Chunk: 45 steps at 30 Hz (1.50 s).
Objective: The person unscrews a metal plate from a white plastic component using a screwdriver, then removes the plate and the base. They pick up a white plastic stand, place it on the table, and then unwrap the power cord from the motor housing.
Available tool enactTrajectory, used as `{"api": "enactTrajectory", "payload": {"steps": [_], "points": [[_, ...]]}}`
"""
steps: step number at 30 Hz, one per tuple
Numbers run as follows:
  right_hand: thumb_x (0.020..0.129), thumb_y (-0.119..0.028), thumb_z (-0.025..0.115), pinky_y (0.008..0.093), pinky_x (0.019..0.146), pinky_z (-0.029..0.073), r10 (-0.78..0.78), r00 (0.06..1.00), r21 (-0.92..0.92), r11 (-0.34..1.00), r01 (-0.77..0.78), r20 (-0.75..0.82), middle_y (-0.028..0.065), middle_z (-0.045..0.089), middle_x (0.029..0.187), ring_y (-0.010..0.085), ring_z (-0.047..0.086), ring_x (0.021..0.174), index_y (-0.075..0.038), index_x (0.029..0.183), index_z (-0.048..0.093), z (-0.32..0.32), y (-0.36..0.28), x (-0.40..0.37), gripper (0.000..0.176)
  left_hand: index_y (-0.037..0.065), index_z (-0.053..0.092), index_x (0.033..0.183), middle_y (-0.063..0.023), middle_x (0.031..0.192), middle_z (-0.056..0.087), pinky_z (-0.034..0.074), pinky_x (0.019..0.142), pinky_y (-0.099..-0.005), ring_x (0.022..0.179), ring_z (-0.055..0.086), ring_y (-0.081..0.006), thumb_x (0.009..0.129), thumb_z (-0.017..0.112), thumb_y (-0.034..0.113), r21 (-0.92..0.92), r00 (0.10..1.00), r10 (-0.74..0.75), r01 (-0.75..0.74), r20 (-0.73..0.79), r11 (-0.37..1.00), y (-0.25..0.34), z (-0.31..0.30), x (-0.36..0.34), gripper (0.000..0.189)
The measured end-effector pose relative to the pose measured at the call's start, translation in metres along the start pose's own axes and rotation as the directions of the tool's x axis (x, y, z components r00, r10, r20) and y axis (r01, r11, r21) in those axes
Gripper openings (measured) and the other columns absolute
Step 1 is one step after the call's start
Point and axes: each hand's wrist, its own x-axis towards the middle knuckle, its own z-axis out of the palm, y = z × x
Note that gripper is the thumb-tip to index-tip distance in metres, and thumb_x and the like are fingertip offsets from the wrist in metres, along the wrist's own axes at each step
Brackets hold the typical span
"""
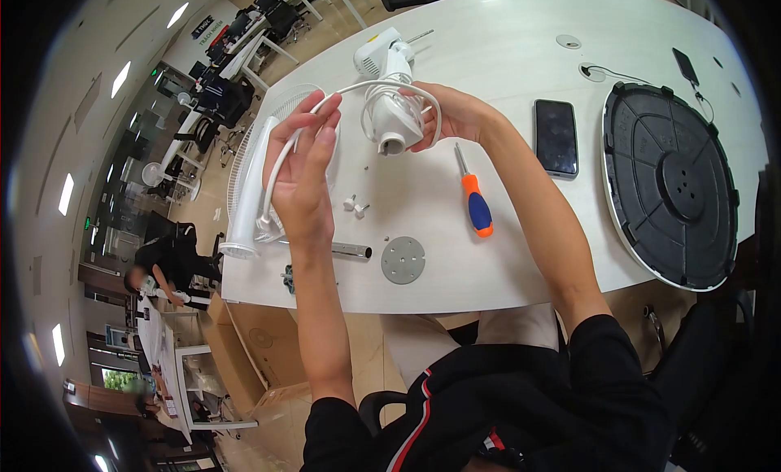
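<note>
The white motor unit [390, 106] is held up over the surface [504, 57], with its long axis pointing away from the person and a little tilted. The right hand [455, 114] is closed on its side, so this hand is the nearer one. The cord [358, 85] loops from the unit across to the left hand [305, 175], which grips it (fingers curled around). Just nearer the person than the right hand lies a screwdriver [474, 199]. Further right are a phone [556, 137] and a round black base [671, 183].

Bright overhead ceiling lights, fisheye warp w/ dark vignette edges, sharp center.
</note>
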Motion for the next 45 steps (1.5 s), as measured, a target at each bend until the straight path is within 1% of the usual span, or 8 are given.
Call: {"api": "enactTrajectory", "payload": {"steps": [7,19,22,26,28,32,39,45], "points": [[0.104,-0.042,0.042,0.0366,0.065,0.068,0.076,0.994,-0.096,0.992,-0.083,-0.076,0.0273,0.072,0.104,0.0316,0.078,0.081,0.008,0.137,0.049,0.015,-0.004,0.003,0.060,0.002,0.053,0.107,-0.0189,0.137,0.050,0.058,0.099,-0.0355,0.126,0.060,-0.0298,0.085,0.084,0.007,0.565,1.000,-0.014,0.003,0.015,0.825,-0.057,-0.009,-0.007,0.038],[0.098,-0.058,0.052,0.0320,0.053,0.061,0.107,0.994,-0.244,0.963,-0.110,-0.027,0.0215,0.073,0.100,0.0274,0.077,0.076,0.008,0.135,0.054,0.013,0.000,0.002,0.075,0.003,0.052,0.107,-0.0202,0.123,0.063,0.066,0.069,-0.0333,0.113,0.066,-0.0259,0.081,0.088,0.015,0.546,0.971,-0.028,0.157,-0.238,0.823,-0.092,0.008,-0.016,0.046],[0.094,-0.066,0.056,0.0288,0.057,0.059,0.135,0.991,-0.515,0.850,-0.110,0.010,0.0226,0.074,0.107,0.0255,0.077,0.073,0.007,0.138,0.056,0.004,-0.018,-0.008,0.085,0.003,0.053,0.108,-0.0194,0.121,0.063,0.066,0.067,-0.0326,0.111,0.066,-0.0243,0.082,0.087,0.013,0.517,0.969,-0.058,0.179,-0.241,0.837,-0.096,-0.005,-0.021,0.044],[0.090,-0.023,0.069,0.0291,0.063,0.056,-0.161,0.986,-0.808,0.574,0.133,0.048,0.0136,0.078,0.098,0.0176,0.072,0.066,0.003,0.130,0.066,-0.023,-0.028,-0.017,0.048,0.002,0.057,0.108,-0.0175,0.117,0.064,0.066,0.066,-0.0305,0.105,0.066,-0.0207,0.082,0.084,0.010,0.552,0.965,-0.090,0.217,-0.248,0.805,-0.091,-0.002,-0.036,0.038],[0.085,-0.007,0.067,0.0303,0.064,0.055,-0.347,0.923,-0.841,0.538,0.053,-0.164,0.0121,0.078,0.091,0.0164,0.070,0.068,0.004,0.126,0.068,-0.027,-0.033,-0.019,0.043,0.002,0.061,0.104,-0.0131,0.107,0.065,0.056,0.083,-0.0354,0.102,0.065,-0.0234,0.079,0.084,0.010,0.534,0.962,-0.076,0.211,-0.263,0.819,-0.092,0.004,-0.041,0.035],[0.080,-0.022,0.073,0.0353,0.078,0.059,-0.818,0.545,-0.978,0.206,-0.020,-0.184,0.0144,0.076,0.086,0.0276,0.075,0.078,0.004,0.105,0.075,-0.040,-0.021,-0.009,0.037,0.002,0.064,0.101,-0.0106,0.104,0.064,0.051,0.093,-0.0385,0.101,0.065,-0.0263,0.077,0.082,0.008,0.581,0.967,-0.020,0.170,-0.255,0.796,-0.092,0.014,-0.045,0.030],[0.094,-0.070,0.053,0.0360,0.060,0.059,-0.299,0.731,-0.748,0.515,-0.418,-0.614,0.0186,0.073,0.074,0.0238,0.074,0.067,0.003,0.095,0.075,-0.021,-0.035,-0.018,0.077,0.005,0.065,0.103,-0.0106,0.109,0.063,0.050,0.094,-0.0384,0.104,0.064,-0.0265,0.077,0.082,0.008,0.611,0.978,-0.011,0.139,-0.208,0.780,-0.099,0.016,-0.053,0.031],[0.099,-0.059,0.055,0.0317,0.070,0.059,-0.401,0.769,-0.777,0.600,-0.190,-0.497,0.0192,0.075,0.085,0.0228,0.076,0.079,0.005,0.103,0.074,-0.021,-0.026,0.005,0.067,0.004,0.065,0.107,-0.0097,0.110,0.063,0.050,0.096,-0.0366,0.109,0.063,-0.0247,0.078,0.083,0.006,0.625,0.976,-0.021,0.155,-0.216,0.765,-0.101,0.021,-0.062,0.034]]}}
